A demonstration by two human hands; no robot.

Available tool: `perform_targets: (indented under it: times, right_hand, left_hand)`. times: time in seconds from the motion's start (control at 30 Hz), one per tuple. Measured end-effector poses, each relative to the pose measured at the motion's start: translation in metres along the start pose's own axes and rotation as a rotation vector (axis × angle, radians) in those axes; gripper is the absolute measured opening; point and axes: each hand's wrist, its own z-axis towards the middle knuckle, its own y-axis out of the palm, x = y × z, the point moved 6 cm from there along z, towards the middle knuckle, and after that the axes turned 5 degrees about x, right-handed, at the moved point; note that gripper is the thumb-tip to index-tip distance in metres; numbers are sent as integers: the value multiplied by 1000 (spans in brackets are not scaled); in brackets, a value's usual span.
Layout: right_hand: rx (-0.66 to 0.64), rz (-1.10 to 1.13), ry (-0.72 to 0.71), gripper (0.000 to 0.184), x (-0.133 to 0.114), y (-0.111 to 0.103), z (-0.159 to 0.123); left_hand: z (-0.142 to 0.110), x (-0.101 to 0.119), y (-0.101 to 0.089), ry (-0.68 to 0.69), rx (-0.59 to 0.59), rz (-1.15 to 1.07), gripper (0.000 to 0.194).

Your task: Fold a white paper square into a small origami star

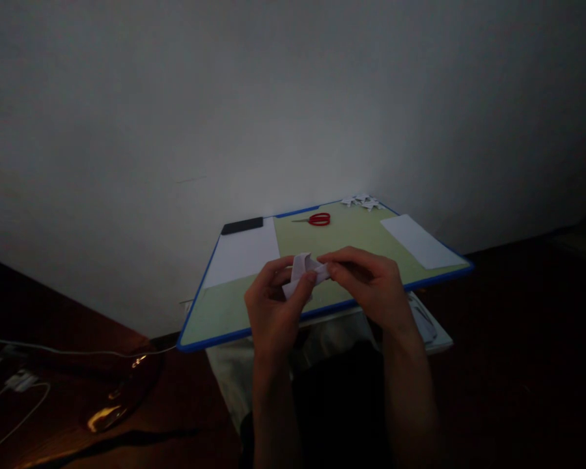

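A small piece of folded white paper is held up above the near part of the green tabletop. My left hand is closed on its left side, the thumb pressing its front. On the right, my right hand pinches the paper's right end between thumb and fingertips. The paper's folds are partly covered by my fingers. Beyond my hands lies a pair of scissors with red handles, blades pointing left.
Several folded white paper shapes lie at the far right corner. White sheets rest at left and right. A dark flat object lies on the left sheet. A cable runs along the floor.
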Motion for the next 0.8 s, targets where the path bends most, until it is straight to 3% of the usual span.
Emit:
perform_targets:
  times: [0.3,0.53,0.8]
  right_hand:
    - [73,122,120,13,8,-3,0]
    - [-11,53,125,9,10,-7,2]
    - [140,40,85,19,18,-3,5]
  left_hand:
    - [1,5,-2,66,-38,28,27]
    - [6,-7,-4,-50,-78,14,33]
    - [9,-12,-1,-69,-42,74,32]
